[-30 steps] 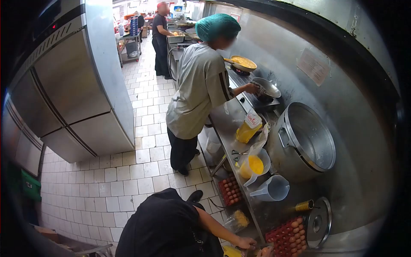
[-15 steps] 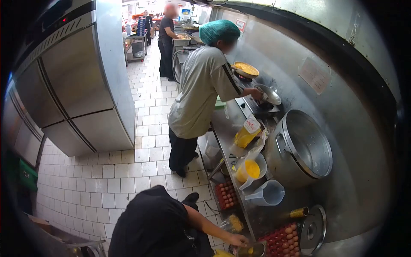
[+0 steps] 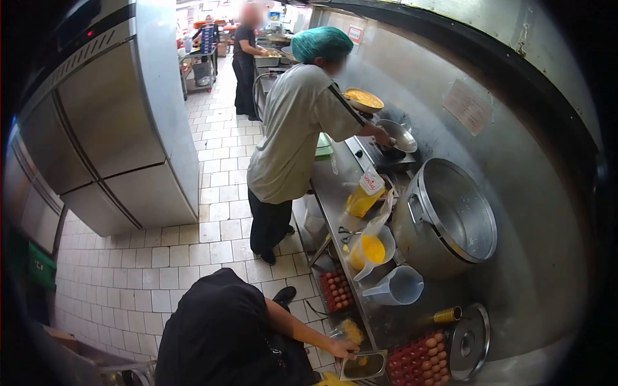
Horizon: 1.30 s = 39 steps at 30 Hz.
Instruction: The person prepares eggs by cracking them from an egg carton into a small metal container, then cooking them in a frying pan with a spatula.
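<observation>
My left hand (image 3: 343, 348) reaches out from a black sleeve at the bottom of the view, its fingers closed on the near corner of a rectangular metal pan (image 3: 384, 364). A little yellow stuff shows inside the pan. Close beyond the hand is a clear bag or tub of something yellow (image 3: 351, 330). Right beside the pan lies a red tray (image 3: 404, 365) partly filled with brown eggs (image 3: 435, 361). A yellow item (image 3: 333, 379), cut off by the frame edge, sits below the hand. My right hand is out of sight.
Along the steel counter (image 3: 386, 321) stand a jug of yellow liquid (image 3: 373, 251), another clear jug (image 3: 397, 287), a big pot (image 3: 428, 215) and a round lid (image 3: 468, 341). A person in a green hair cover (image 3: 322, 45) holds a frying pan (image 3: 404, 138) at the stove. Tall fridges (image 3: 106, 109) line the left.
My left hand has moved slightly up and left to the pan's corner, and more of the pan now shows. The whole view has shifted a little.
</observation>
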{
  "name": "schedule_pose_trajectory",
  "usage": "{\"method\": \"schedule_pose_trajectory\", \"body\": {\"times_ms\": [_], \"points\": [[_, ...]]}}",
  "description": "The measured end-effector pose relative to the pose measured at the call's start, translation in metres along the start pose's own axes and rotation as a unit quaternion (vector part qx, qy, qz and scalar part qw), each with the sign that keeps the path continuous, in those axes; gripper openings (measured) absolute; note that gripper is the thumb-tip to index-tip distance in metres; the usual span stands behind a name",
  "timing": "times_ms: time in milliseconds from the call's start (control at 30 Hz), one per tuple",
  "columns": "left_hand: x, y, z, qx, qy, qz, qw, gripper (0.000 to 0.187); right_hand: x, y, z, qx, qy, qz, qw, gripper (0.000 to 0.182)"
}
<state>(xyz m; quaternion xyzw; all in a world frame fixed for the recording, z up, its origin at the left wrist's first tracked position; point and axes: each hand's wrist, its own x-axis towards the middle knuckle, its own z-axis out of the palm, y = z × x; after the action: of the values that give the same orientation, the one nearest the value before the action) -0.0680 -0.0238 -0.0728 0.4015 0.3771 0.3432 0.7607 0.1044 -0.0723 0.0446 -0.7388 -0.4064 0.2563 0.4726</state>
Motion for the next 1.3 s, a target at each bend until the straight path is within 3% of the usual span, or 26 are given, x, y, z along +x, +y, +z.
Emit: {"method": "schedule_pose_trajectory", "body": {"times_ms": [67,100,133,167,233,267,333,433,500,600,667,733,867,933,1067,1300], "points": [[-0.001,0.004,0.003,0.027,-0.027,0.013,0.999,0.023,-0.006,-0.012,-0.001,-0.023,-0.013,-0.009,1.0,0.053],[-0.004,0.009,0.005,0.031,-0.033,-0.003,0.999,0.022,-0.008,-0.028,-0.002,-0.066,-0.036,-0.151,0.986,0.042],[-0.002,0.01,0.008,0.035,-0.038,-0.016,0.999,0.022,-0.008,-0.039,-0.003,-0.081,-0.092,-0.187,0.975,0.042],[-0.001,0.01,0.01,0.035,-0.044,-0.013,0.998,0.022,-0.005,-0.037,-0.002,-0.084,-0.087,-0.189,0.975,0.042],[0.005,0.006,0.008,0.09,-0.029,0.0,0.995,0.043,0.003,-0.028,0.005,-0.136,-0.039,-0.286,0.948,0.041],[0.008,0.004,0.006,0.091,-0.029,0.006,0.995,0.043,0.009,-0.027,0.002,-0.15,-0.076,-0.225,0.96,0.04],[0.008,0.008,0.002,0.035,-0.072,-0.004,0.997,0.041,0.012,-0.036,0.001,-0.149,-0.077,-0.227,0.959,0.04],[0.001,0.023,-0.002,0.112,-0.05,0.018,0.992,0.026,0.02,-0.036,0.004,-0.154,-0.076,-0.225,0.959,0.041],[-0.002,0.024,-0.004,0.076,-0.043,0.014,0.996,0.025,0.033,-0.032,0.007,-0.162,-0.071,-0.226,0.958,0.043],[-0.004,0.019,-0.013,0.009,-0.041,-0.012,0.999,0.026,0.069,-0.028,0.011,-0.141,-0.011,-0.098,0.985,0.048],[-0.006,0.021,-0.009,-0.025,-0.05,-0.028,0.998,0.026,0.086,-0.046,0.01,-0.222,0.026,-0.12,0.967,0.048],[-0.019,0.031,-0.011,-0.022,0.048,-0.037,0.998,0.028,0.109,-0.049,0.013,-0.316,0.056,-0.141,0.936,0.05],[-0.012,0.022,-0.023,0.01,0.017,-0.049,0.999,0.029,0.087,-0.044,0.022,-0.263,0.028,-0.152,0.952,0.05],[-0.011,0.025,-0.034,0.024,-0.02,-0.008,0.999,0.029,0.071,-0.047,0.029,-0.243,0.011,-0.166,0.956,0.05],[-0.017,0.031,-0.038,-0.036,0.008,0.016,0.999,0.028,0.062,-0.06,0.035,-0.222,-0.02,-0.176,0.959,0.05],[-0.023,0.049,-0.037,-0.013,0.026,0.038,0.999,0.026,0.062,-0.073,0.04,-0.238,-0.054,-0.171,0.954,0.049]]}}
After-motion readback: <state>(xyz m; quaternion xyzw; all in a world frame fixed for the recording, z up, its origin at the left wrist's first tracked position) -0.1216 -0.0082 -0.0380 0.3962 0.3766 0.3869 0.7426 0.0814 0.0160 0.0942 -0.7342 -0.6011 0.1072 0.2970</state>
